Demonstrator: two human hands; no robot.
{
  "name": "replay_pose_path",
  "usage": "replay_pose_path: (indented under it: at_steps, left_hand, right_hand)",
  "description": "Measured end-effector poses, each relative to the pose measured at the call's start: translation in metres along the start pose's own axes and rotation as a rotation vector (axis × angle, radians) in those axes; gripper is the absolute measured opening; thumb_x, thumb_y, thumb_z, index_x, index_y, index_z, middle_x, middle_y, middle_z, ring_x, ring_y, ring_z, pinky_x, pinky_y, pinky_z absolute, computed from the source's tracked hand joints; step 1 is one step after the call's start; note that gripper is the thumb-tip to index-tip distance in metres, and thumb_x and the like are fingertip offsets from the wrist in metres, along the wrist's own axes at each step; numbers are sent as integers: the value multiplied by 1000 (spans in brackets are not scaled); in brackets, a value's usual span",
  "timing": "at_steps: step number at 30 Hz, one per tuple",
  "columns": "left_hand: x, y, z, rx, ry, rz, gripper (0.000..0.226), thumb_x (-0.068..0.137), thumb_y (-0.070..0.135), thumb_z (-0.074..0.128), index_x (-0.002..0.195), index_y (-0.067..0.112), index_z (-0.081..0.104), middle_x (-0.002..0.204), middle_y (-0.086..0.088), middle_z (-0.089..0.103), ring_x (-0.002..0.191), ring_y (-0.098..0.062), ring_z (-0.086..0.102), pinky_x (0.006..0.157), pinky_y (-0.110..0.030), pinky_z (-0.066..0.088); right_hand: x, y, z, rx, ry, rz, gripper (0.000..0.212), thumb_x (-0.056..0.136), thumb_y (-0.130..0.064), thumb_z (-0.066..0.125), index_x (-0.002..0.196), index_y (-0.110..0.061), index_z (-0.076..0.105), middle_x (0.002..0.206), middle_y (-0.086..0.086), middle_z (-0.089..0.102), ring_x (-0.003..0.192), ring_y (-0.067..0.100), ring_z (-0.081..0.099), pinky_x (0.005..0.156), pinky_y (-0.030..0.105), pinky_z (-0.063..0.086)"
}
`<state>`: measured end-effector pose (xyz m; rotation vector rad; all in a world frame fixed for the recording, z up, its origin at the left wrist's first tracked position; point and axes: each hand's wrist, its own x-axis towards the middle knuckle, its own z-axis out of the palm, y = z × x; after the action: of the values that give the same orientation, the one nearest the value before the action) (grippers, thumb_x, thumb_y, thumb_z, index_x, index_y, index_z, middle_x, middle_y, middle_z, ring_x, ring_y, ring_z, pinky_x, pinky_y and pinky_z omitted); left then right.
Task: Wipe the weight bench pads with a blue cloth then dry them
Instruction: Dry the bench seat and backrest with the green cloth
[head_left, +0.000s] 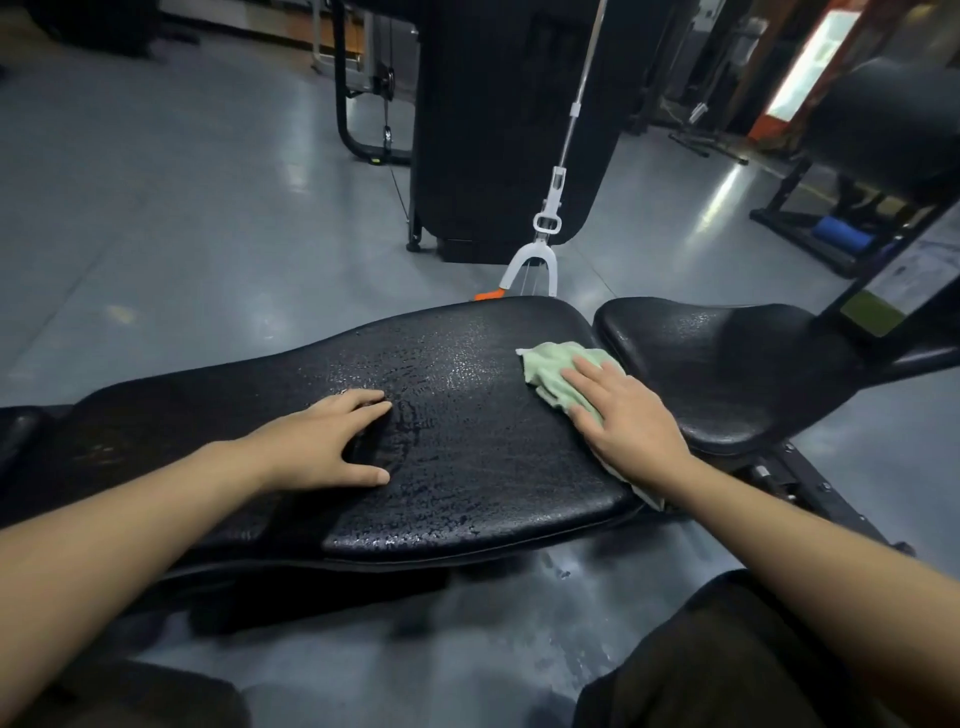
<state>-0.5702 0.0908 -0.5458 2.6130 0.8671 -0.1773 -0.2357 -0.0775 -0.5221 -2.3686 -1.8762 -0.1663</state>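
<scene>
The long black back pad (467, 441) of the weight bench stretches across the middle of the view, its cracked surface glistening wet. A smaller black seat pad (727, 364) adjoins it on the right. My right hand (628, 421) presses flat, fingers straight, on a pale green cloth (550, 369) at the back pad's right end, near the gap between the pads. Part of the cloth pokes out below my wrist at the pad's edge. My left hand (327, 447) rests on the middle of the back pad with fingers loosely spread, holding nothing.
A white mop (540, 254) with an orange part leans behind the bench against a tall black machine (509, 119). The bench's black frame (810, 483) runs to the right. A blue roller (841, 234) lies on a rack at far right. Grey floor surrounds the bench.
</scene>
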Motion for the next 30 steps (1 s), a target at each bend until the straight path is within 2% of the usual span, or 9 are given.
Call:
replay_pose_path:
  at_steps: [3, 6, 10, 12, 15, 18, 22, 27, 30]
  left_hand:
    - [-4, 0, -1, 0, -3, 2, 95, 84, 69, 57, 158, 32, 11, 163, 21, 1, 150, -6, 9, 117, -29, 21]
    - [-5, -2, -2, -4, -15, 5, 102, 76, 80, 50, 158, 33, 11, 163, 21, 1, 150, -5, 10, 119, -32, 23]
    - [-8, -8, 0, -7, 4, 33, 116, 58, 93, 29, 157, 35, 12, 162, 24, 2, 148, -4, 12, 116, -29, 26]
    - [-12, -14, 1, -5, 18, 32, 113, 60, 91, 30, 157, 37, 11, 161, 26, 1, 148, -3, 13, 115, -30, 28]
    - [-22, -23, 5, -10, 48, 26, 107, 65, 88, 31, 157, 38, 11, 161, 27, 1, 147, -1, 12, 115, -27, 26]
    - [-32, -37, 11, -10, 79, 32, 103, 69, 88, 30, 157, 38, 11, 161, 27, 0, 148, 1, 10, 117, -24, 22]
    - [-40, -54, 16, -1, 99, 29, 97, 75, 86, 34, 157, 38, 11, 161, 27, -1, 148, 2, 7, 118, -22, 18]
    - [-52, -62, 19, 12, 110, 9, 89, 85, 74, 45, 157, 38, 8, 161, 26, -3, 148, 1, 5, 111, -15, 11]
    - [-65, -64, 25, 23, 127, -13, 85, 89, 71, 44, 157, 37, 8, 162, 25, -3, 149, 0, 2, 111, -14, 7]
  right_hand:
    - [-19, -20, 2, -51, -15, -26, 65, 93, -54, 28, 144, -22, 53, 155, 2, 44, 140, 31, 43, 111, 44, 37]
    - [-40, -46, 7, -48, -71, -165, 66, 93, -56, 31, 147, -22, 49, 158, 5, 39, 144, 36, 39, 115, 49, 34]
    - [-42, -54, -3, 5, -315, -385, 77, 93, -73, 13, 159, -34, 19, 169, -4, 2, 155, 22, -3, 125, 41, 7]
    - [-33, -46, -10, -26, -356, -525, 70, 99, -67, 13, 160, -33, 14, 168, -6, -5, 154, 16, -15, 126, 39, 0]
    - [-22, -43, -11, -87, -336, -694, 59, 106, -53, 25, 160, -30, 17, 168, -7, 0, 154, 15, -13, 125, 40, 0]
    - [-8, -59, -1, -46, -313, -759, 56, 106, -51, 30, 158, -30, 26, 168, -6, 6, 155, 16, -7, 126, 41, 7]
    - [38, -73, 21, -9, -257, -723, 54, 106, -50, 29, 155, -29, 35, 167, -4, 18, 155, 19, 8, 125, 44, 15]
    - [111, -85, 37, -57, -210, -532, 66, 99, -57, 19, 154, -26, 39, 165, 2, 26, 153, 25, 19, 124, 40, 13]
    - [149, -91, 46, -87, -181, -395, 69, 95, -59, 14, 152, -29, 41, 163, 1, 30, 149, 27, 26, 121, 45, 21]
